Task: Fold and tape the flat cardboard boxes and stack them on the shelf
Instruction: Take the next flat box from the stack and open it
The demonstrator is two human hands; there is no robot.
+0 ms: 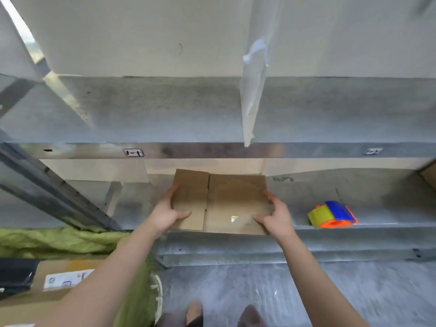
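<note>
A flat brown cardboard box lies on the lower metal shelf, its flaps spread and a small yellow-white sticker near its front edge. My left hand grips its left edge, thumb on top and fingers along the side. My right hand grips its right front corner the same way. An orange, yellow and blue tape dispenser sits on the same shelf, to the right of the box and apart from it.
An upper shelf beam runs across above the box, and a strip of white plastic hangs over it. A green cloth and a labelled carton lie at the lower left. A diagonal metal brace crosses the left side.
</note>
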